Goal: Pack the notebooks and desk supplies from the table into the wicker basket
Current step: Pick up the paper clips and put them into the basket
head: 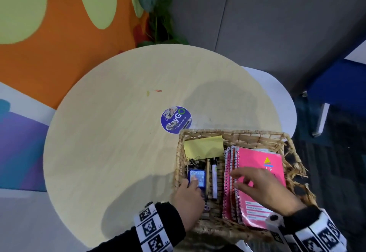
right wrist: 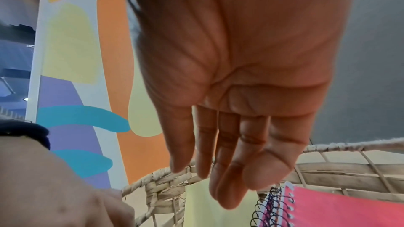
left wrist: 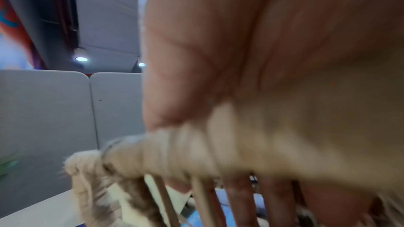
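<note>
Hands (head: 259,188) in basket (head: 233,133), pink notebooks (head: 261,164)

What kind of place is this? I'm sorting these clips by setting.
Probably an office breakout or coworking area: a round table with a "clean as you go" sticker, grey partition panels, and a bright painted mural wall with a potted plant beside it.

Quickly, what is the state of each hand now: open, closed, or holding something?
Left hand: inside the wicker basket, fingers on the blue box; a grip cannot be told.
Right hand: open, fingers spread over the pink notebooks, holding nothing.
</note>
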